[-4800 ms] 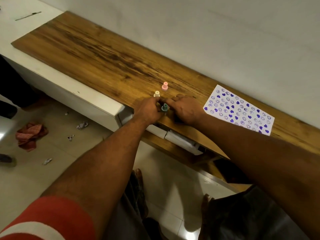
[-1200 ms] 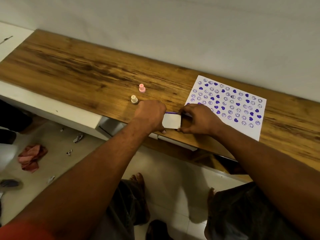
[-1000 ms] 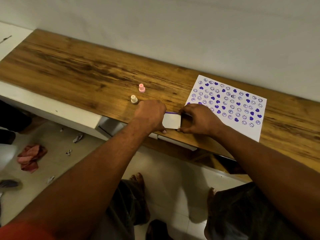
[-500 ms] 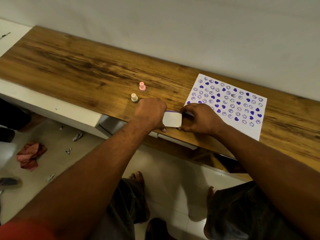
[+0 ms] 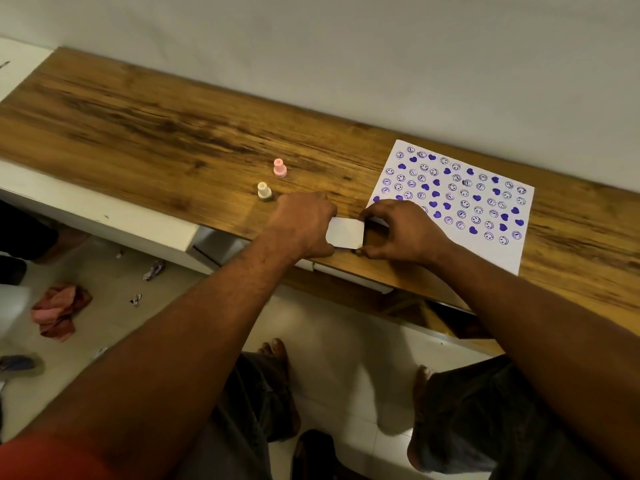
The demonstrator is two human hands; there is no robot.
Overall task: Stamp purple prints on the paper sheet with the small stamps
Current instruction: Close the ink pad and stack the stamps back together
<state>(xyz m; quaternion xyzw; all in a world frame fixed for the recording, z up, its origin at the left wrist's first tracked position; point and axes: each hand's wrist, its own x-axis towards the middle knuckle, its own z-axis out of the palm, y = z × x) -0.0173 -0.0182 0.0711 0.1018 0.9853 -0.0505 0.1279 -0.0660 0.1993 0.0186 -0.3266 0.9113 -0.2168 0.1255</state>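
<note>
Hands (left hand (image 5: 304, 225), right hand (image 5: 398, 230)) pinch white box (image 5: 345, 233).

Your left hand (image 5: 302, 226) and right hand (image 5: 403, 231) are bare, with no rings, watch or gloves, and both forearms are uncovered. A short red-orange fabric sleeve (image 5: 52, 459) shows at your left upper arm. You wear dark grey trousers (image 5: 485, 427), and your feet (image 5: 275, 351) are bare.

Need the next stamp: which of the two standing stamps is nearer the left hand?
The cream stamp, just beside the left hand; the pink stamp stands farther back.
</note>
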